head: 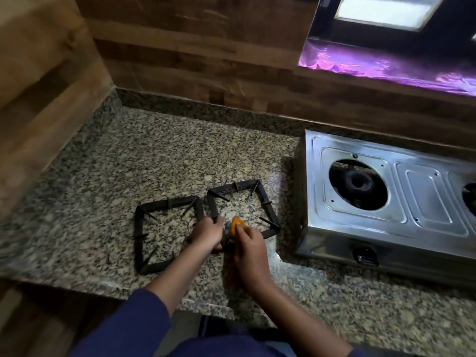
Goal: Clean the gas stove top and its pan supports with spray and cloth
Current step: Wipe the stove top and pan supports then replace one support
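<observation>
Two black square pan supports lie side by side on the granite counter, the left pan support [144, 233] and the right pan support [262, 197]. My left hand [207, 234] grips the near left corner of the right support. My right hand [248, 247] is closed on an orange cloth [235, 224] pressed against that same corner. The steel gas stove [425, 202] stands to the right with its supports off and a bare burner [359, 184] showing.
The speckled granite counter [128, 163] runs to a wood-look wall at the back and left. Its front edge drops off at the lower left. A stove knob [365, 256] faces front. A shiny dark hood with purple reflection hangs at the upper right.
</observation>
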A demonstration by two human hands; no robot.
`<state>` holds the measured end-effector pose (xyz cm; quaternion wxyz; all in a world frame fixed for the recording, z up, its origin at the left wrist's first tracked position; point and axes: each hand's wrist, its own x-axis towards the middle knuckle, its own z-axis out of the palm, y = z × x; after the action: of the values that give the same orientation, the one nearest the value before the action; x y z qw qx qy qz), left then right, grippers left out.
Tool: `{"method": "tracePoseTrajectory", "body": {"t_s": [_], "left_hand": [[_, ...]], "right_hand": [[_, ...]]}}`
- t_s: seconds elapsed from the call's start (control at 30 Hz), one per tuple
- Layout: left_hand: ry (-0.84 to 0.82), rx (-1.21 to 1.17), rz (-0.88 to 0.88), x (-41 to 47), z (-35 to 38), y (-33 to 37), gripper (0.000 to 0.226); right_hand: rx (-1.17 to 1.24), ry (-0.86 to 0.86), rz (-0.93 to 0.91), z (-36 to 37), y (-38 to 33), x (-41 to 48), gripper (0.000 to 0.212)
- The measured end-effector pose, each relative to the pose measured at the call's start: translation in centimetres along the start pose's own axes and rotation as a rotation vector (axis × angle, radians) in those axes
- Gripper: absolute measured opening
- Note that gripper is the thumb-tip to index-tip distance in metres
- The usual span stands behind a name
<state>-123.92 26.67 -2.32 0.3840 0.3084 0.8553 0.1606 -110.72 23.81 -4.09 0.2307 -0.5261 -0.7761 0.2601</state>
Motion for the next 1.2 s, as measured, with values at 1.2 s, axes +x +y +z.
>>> {"method": "tracePoseTrajectory", "body": {"t_s": [1.2], "left_hand": [[0.23,-0.598,0.132,-2.2,-8.0,2.5,0.052]], "right_hand": [[0.317,0.379,-0.109,-10.0,-0.6,2.0,0.047]]}}
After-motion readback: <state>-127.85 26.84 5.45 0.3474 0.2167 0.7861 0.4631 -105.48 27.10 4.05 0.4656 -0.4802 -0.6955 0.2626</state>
